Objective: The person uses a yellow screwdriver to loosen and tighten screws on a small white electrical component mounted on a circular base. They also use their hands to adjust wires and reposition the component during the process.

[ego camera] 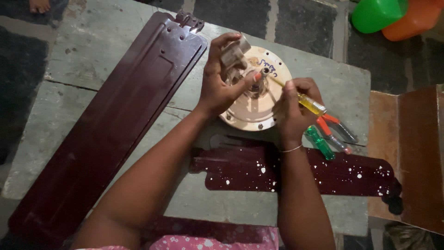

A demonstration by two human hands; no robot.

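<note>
A round cream-coloured fan motor housing [252, 113] lies on a grey stone slab [92, 51]. My left hand [222, 78] grips a small grey block-shaped part [233, 55] over the motor's central shaft [263, 76]. My right hand [291, 104] holds a yellow-handled screwdriver [311, 104] with its tip at the shaft. A thin bangle sits on my right wrist.
A long maroon fan blade [120, 111] lies to the left, another paint-speckled blade [259, 169] in front. Orange-handled pliers [337, 127] and a green-handled screwdriver [320, 142] lie right of the motor. A brown board [411, 153] is at right; green [374, 14] and orange [416, 18] plastic vessels at top right.
</note>
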